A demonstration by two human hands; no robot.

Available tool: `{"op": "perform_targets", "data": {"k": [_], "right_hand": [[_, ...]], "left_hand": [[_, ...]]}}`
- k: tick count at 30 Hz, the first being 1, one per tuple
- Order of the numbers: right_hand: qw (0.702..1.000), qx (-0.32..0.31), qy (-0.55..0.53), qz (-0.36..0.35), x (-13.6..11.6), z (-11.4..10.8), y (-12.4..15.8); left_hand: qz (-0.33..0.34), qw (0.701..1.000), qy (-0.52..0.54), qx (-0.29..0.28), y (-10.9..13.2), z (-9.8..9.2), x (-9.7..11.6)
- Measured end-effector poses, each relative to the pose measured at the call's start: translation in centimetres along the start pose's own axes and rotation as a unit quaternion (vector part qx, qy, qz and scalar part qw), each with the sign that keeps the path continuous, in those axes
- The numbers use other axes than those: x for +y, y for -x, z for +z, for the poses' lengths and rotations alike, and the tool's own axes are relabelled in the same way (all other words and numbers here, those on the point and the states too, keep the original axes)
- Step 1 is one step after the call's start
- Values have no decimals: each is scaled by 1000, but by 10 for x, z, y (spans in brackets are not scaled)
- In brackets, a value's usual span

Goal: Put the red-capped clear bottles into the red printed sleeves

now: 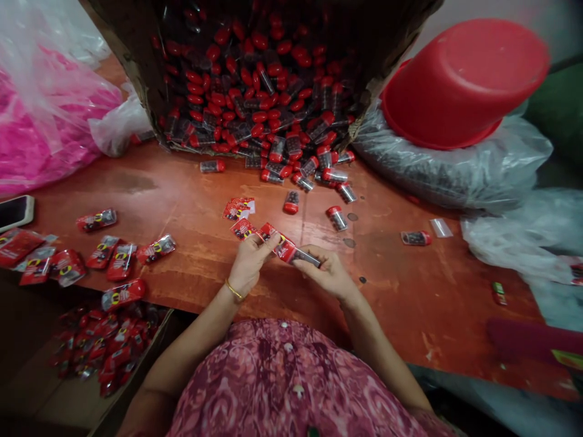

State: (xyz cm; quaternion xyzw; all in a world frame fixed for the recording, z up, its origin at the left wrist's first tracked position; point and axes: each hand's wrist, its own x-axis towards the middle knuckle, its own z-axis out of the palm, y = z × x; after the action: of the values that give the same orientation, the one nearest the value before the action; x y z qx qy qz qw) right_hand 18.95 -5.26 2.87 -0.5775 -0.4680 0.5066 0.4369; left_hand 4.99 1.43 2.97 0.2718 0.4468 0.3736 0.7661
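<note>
My left hand [249, 262] and my right hand [327, 271] meet over the near edge of the red-brown table [191, 200]. Together they pinch a small red printed packet [286, 250] with a dark capsule partly inside it. My left fingers grip the packet's red end; my right fingers close on the dark end. Two loose red packets [238, 209] lie just beyond my hands. A tipped cardboard box [268, 79] at the back spills several red-capped capsules [291, 202] onto the table.
Filled packets [119, 255] lie at the left, with more in a box [102, 346] below the table edge. A phone [16, 212] sits far left. A pink bag [45, 127], a red basin [460, 82] on a clear bag, and a stray capsule [415, 238] surround the work spot.
</note>
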Motion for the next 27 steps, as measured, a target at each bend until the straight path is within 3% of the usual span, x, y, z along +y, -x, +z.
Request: {"op": "perform_targets", "data": {"k": [4,10,13,20,27], "right_hand": [[998,10,-51,20,6,9,-4],[981,123,-152,12,23,37,-10],[971,112,-213,2,26,44,-8],[986,141,-90,-18,21,43,-10],[985,141,43,-91,26,46,-7]], "left_hand": [[17,1000,20,-4,-1,4,-13],[40,996,78,-23,-6,1,-17],[39,992,115,-28,-6,0,-15],[25,993,44,-110,-3,7,-19],[35,996,63,-45,-10,3,-9]]}}
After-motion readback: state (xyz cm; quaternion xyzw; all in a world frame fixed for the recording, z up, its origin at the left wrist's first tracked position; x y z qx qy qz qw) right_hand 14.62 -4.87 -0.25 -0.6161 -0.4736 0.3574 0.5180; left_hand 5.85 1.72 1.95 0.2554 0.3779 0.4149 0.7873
